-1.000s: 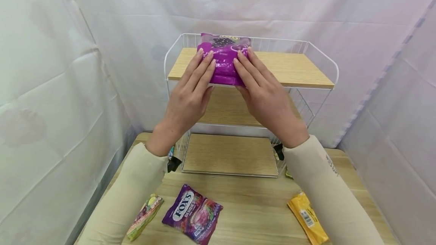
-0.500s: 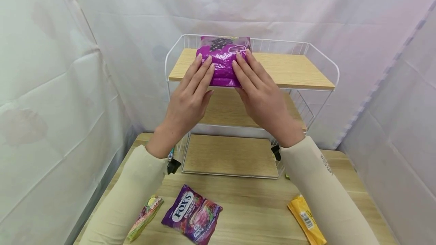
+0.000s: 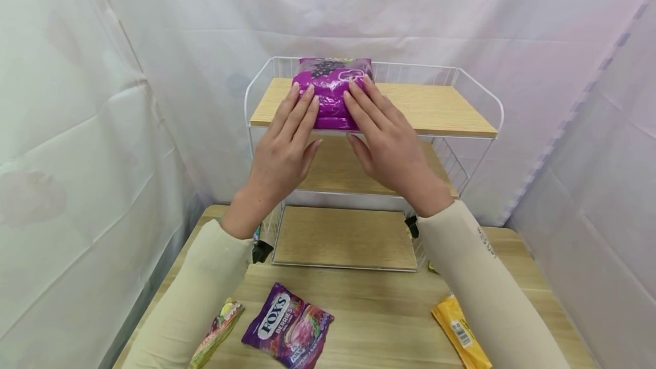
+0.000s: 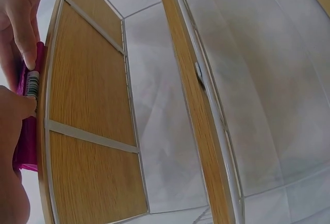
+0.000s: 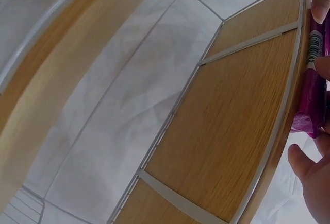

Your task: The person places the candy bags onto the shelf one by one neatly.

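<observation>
On the top board of the white wire rack [image 3: 435,108] lies a plump purple bag [image 3: 333,95] with a dark berry picture, towards the left half. My left hand [image 3: 284,144] rests straight fingers on the bag's left front. My right hand [image 3: 392,144] lays its straight fingers on the right front. Both thumbs point inward below the bag, apart from it. In the left wrist view the bag's underside [image 4: 32,82] shows a barcode label near the shelf edge. From the right wrist, the purple bag [image 5: 312,98] also shows at the board's edge.
Lower down are a middle board [image 3: 353,167] and a bottom board [image 3: 345,238]. On the wooden table [image 3: 379,312] lie a purple FOX'S Berries packet [image 3: 289,326], a yellow packet [image 3: 461,335] and a colourful packet [image 3: 217,332]. White curtains [image 3: 66,130] enclose the sides and back.
The bag has settled lower and flatter on the top board. Both thumbs have moved clear of its underside, while the fingers still touch its front. The head view has shifted slightly.
</observation>
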Demonstrator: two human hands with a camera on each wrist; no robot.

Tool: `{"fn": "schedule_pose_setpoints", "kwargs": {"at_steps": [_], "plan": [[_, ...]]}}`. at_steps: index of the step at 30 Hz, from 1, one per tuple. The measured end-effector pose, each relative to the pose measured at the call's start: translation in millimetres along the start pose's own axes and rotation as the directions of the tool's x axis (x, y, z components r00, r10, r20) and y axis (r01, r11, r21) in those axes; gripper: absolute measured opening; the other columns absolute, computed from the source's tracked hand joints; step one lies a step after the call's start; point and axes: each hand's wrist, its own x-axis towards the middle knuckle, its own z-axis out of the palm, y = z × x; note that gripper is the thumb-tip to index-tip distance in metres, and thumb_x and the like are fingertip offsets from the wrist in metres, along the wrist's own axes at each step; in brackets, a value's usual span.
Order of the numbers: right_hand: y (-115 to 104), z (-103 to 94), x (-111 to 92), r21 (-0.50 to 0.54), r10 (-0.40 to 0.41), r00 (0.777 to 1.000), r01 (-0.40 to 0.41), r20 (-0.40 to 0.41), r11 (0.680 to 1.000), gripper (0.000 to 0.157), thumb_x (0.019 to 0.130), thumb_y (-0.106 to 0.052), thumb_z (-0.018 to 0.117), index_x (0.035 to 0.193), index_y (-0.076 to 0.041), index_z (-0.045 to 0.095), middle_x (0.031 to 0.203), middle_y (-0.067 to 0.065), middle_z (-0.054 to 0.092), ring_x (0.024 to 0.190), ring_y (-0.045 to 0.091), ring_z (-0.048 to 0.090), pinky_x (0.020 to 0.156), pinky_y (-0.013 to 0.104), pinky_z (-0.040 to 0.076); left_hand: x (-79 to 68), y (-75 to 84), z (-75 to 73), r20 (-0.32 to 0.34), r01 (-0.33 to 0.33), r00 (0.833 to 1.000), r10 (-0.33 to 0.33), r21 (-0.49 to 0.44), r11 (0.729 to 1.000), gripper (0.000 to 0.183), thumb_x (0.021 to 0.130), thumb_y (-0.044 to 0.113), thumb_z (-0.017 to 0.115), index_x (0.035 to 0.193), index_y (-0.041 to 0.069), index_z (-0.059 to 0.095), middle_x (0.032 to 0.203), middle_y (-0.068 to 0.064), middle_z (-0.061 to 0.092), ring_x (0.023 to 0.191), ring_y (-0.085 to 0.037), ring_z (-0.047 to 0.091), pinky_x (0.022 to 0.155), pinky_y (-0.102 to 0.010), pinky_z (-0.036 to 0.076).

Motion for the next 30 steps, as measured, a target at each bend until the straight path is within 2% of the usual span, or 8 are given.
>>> {"fn": "schedule_pose_setpoints", "kwargs": {"at_steps": [4,10,19,30], "plan": [[1.9,-2.4,4.5,0.002,-0.009,1.000,0.009,0.010,1.000,0.058,0.090,-0.014,0.064,0.140,0.008,0.042,0.147,0.020,0.037,0.142,0.030,0.020,0.116,0.037,0.017,3.3,-0.5,0.4,-0.005,0.005,1.000,-0.005,-0.001,1.000,0.058,0.092,0.011,0.063,0.140,-0.010,0.039,0.146,-0.025,0.037,0.140,-0.037,0.024,0.115,-0.040,0.020],[1.8,-2.6,5.8,0.000,0.044,0.995,-0.044,0.092,0.999,0.061,0.091,-0.017,0.064,0.142,0.007,0.039,0.150,0.018,0.033,0.144,0.028,0.015,0.116,0.035,0.014,3.7,-2.7,3.4,0.014,0.014,1.000,-0.014,0.011,1.000,0.057,0.093,0.013,0.061,0.139,-0.011,0.039,0.146,-0.025,0.036,0.139,-0.038,0.024,0.115,-0.040,0.019],[0.6,-0.3,3.1,-0.016,0.070,0.993,-0.069,0.095,0.997,0.065,0.091,-0.019,0.064,0.145,0.004,0.035,0.153,0.017,0.029,0.144,0.027,0.011,0.116,0.041,0.016,4.7,-0.5,2.4,0.018,0.013,1.000,-0.013,0.029,0.999,0.055,0.095,0.014,0.059,0.139,-0.011,0.039,0.146,-0.025,0.036,0.140,-0.038,0.024,0.115,-0.040,0.019],[-4.4,5.2,-0.2,-0.064,0.119,0.981,-0.110,0.150,0.992,0.074,0.091,-0.021,0.063,0.149,0.004,0.023,0.157,0.016,0.016,0.145,0.026,0.000,0.117,0.042,0.008,2.9,1.2,2.8,0.046,0.042,0.998,-0.044,0.061,0.997,0.059,0.093,0.015,0.061,0.142,-0.009,0.036,0.149,-0.022,0.033,0.142,-0.034,0.018,0.115,-0.046,0.016]]}}
